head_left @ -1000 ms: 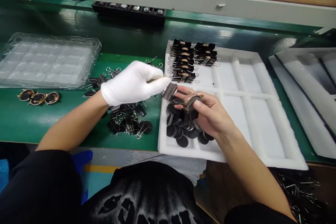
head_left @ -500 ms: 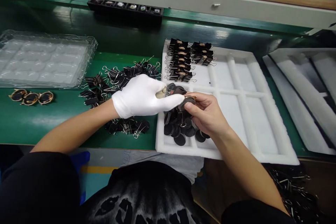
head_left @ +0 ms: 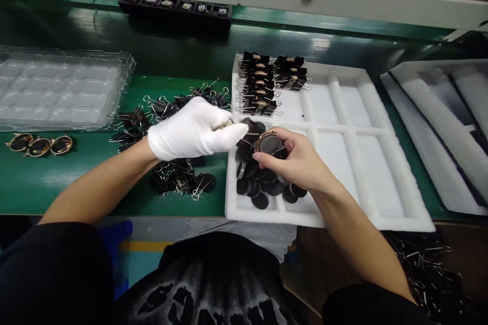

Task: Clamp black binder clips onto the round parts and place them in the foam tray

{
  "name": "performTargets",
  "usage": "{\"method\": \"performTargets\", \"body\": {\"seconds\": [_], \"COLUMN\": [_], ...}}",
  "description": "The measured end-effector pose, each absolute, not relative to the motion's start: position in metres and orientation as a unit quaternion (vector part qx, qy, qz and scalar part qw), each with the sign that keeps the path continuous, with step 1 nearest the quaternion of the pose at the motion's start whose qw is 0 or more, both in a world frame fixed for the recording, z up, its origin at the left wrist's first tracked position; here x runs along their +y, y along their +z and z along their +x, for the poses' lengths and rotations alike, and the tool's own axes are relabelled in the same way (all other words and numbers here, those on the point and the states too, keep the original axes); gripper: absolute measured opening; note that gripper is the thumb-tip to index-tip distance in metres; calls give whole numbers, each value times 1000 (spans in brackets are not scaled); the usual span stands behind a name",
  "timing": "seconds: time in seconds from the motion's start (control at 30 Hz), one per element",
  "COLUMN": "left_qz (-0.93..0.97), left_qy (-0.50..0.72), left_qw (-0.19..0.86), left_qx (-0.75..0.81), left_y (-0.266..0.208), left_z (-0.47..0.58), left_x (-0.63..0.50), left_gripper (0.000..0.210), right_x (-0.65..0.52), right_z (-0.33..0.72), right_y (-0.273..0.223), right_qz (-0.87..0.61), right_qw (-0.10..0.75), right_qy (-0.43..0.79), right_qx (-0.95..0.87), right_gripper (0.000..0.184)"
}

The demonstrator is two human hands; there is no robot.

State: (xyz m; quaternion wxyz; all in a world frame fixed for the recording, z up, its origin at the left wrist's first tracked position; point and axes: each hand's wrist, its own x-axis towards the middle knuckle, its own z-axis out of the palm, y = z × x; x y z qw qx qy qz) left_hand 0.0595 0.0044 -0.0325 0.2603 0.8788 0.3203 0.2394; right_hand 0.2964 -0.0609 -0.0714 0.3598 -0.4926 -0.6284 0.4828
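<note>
My right hand [head_left: 295, 157], bare, grips a round watch case [head_left: 269, 143] with a gold-coloured rim and a dark disc on its face, thumb below and fingers behind it. In a white glove, my left hand [head_left: 204, 129] is closed just to the left of the case and apart from it. Its thumb and fingers are pressed together, and what they hold is mostly hidden. Below both hands, loose black round discs [head_left: 260, 200] lie heaped in a compartment of the white foam tray [head_left: 381, 222]. Black binder clips [head_left: 168, 107] are piled partly behind my left arm.
Clipped watch cases [head_left: 260, 81] stand in rows in the tray's far left compartments. Three gold-rimmed cases [head_left: 38, 147] lie at left before a clear plastic tray [head_left: 57, 86]. A black box [head_left: 175, 8] sits at the back; white foam pieces [head_left: 434, 127] are at right.
My left hand has drawn back leftward from the watch case. My right hand has turned the case so that its gold rim and face show. The whole view has shifted slightly.
</note>
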Motion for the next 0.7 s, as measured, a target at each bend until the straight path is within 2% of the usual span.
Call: {"method": "performTargets", "body": {"seconds": [0.23,0.4,0.7], "left_qz": [893,896,894], "left_qy": [197,190,175], "left_qw": [315,323,318], "left_qx": [253,236,262], "left_y": [-37,-33,-40], "left_z": [64,63,66], "left_x": [-7,-8,-12], "left_gripper": [46,47,54], "right_x": [-63,-62,-63], "right_z": [302,306,307], "right_y": [-65,-59,-61], "right_qz": [-436,-407,-389], "right_qw": [254,237,243], "right_qy": [513,507,531], "right_qx": [-694,-722,-713], "right_gripper": [19,25,21]}}
